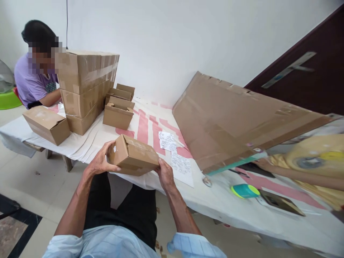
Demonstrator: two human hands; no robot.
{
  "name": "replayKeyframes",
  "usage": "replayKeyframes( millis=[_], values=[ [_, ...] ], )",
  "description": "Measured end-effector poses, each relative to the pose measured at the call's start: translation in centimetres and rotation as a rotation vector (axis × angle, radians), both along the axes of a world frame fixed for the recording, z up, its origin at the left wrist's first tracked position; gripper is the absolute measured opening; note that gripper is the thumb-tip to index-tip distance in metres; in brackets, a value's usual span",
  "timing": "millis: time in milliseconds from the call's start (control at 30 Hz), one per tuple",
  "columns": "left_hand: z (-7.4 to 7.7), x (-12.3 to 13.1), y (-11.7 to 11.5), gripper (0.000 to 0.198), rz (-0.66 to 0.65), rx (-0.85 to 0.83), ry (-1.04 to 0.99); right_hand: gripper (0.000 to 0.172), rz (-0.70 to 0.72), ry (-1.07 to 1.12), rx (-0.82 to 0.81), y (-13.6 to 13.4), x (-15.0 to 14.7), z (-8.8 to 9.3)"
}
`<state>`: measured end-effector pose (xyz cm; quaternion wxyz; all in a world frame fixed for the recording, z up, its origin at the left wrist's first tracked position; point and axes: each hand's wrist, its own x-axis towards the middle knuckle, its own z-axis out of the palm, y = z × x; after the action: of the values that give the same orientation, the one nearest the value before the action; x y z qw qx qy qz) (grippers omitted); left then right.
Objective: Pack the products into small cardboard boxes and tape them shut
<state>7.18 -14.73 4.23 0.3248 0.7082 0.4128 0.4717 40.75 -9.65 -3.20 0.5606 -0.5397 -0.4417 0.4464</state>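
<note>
I hold a small closed cardboard box (134, 154) over the near edge of the cloth-covered table (236, 211). My left hand (103, 160) wraps its left end, fingers curled over the top and side. My right hand (165, 175) grips the box's right end from below, fingers hidden behind it. Just beyond the box lie white sticker sheets (176, 154) on the table.
A stack of large taped cartons (86, 86) stands at the far left, with small open boxes (118, 113) beside it and a closed one (47, 123). A big flattened cardboard sheet (231, 118) leans at right. A green tape dispenser (244, 190) lies nearby. One person sits far left, another's arm (295, 172) at right.
</note>
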Motion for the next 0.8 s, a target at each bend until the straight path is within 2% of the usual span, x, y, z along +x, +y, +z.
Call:
replayKeyframes(
  millis=[133,200,300,367,400,500,567,667,800],
  values=[
    [0.2,0.7,0.0,0.099,0.044,0.065,0.02,0.067,-0.007,-0.043,-0.012,0.0,0.5,0.1],
    [0.2,1.0,0.0,0.096,0.064,0.091,0.026,0.067,-0.033,-0.106,0.01,0.0,0.7,1.0],
    [0.3,1.5,0.0,0.095,0.075,0.111,0.028,0.058,-0.155,-0.292,0.148,-0.1,0.6,4.4],
    [0.5,1.9,0.0,0.096,0.078,0.124,0.033,0.047,-0.202,-0.442,0.344,-0.4,-0.2,7.8],
    [0.6,2.1,0.0,0.097,0.083,0.13,0.039,0.04,-0.182,-0.516,0.466,-0.7,-0.9,9.8],
    [1.0,2.9,-0.1,0.101,0.111,0.14,0.064,0.022,-0.012,-0.732,0.786,-1.9,-3.9,15.0],
    [1.2,3.4,-0.3,0.103,0.138,0.141,0.077,0.02,0.156,-0.862,0.929,-2.4,-6.1,17.5],
    [1.6,4.2,-0.7,0.104,0.173,0.127,0.09,0.025,0.373,-1.091,1.03,-2.3,-8.6,19.3],
    [2.3,5.2,-1.4,0.107,0.189,0.087,0.112,0.026,0.521,-1.445,0.987,-1.3,-10.0,19.8]
  ],
)
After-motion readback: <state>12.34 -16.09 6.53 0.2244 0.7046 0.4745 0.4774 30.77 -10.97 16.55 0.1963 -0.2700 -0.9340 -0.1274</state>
